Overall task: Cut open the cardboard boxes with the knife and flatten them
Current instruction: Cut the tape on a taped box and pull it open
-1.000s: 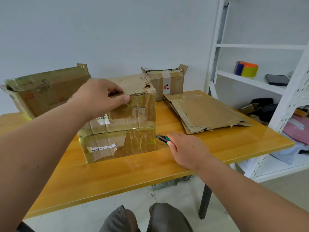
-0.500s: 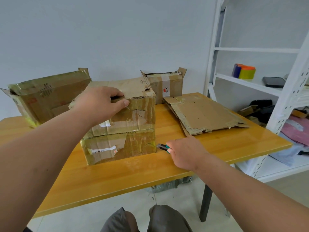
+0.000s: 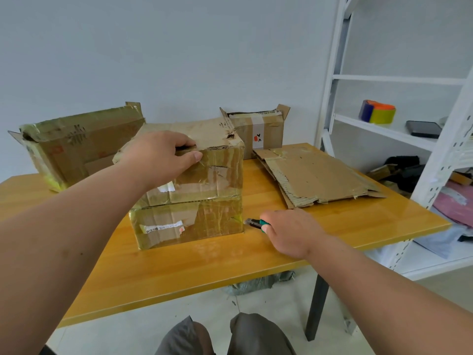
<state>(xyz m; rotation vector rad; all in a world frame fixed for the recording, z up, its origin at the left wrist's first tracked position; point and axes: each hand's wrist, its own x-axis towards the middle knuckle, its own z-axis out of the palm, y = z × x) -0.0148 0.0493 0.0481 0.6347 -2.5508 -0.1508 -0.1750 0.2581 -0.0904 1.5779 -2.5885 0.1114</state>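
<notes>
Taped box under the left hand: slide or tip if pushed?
The taped box probably slides: glossy tape, smooth table. Tipping seems unlikely; it sits wide and low. Its crumpled top suggests soft walls that may buckle under the left hand.

White metal shelving unit [image 3: 332, 80] at right is the landmark. On its middle shelf: stacked tape rolls [image 3: 378, 111], blue, orange, yellow-green, then a dark phone [image 3: 423, 128] just right of them. Lower shelf holds black cloth [image 3: 403, 162] and pink plastic bags [image 3: 454, 206]. Left of the unit, orange wooden table [image 3: 204, 267]; grey wall [image 3: 166, 52] behind.
</notes>
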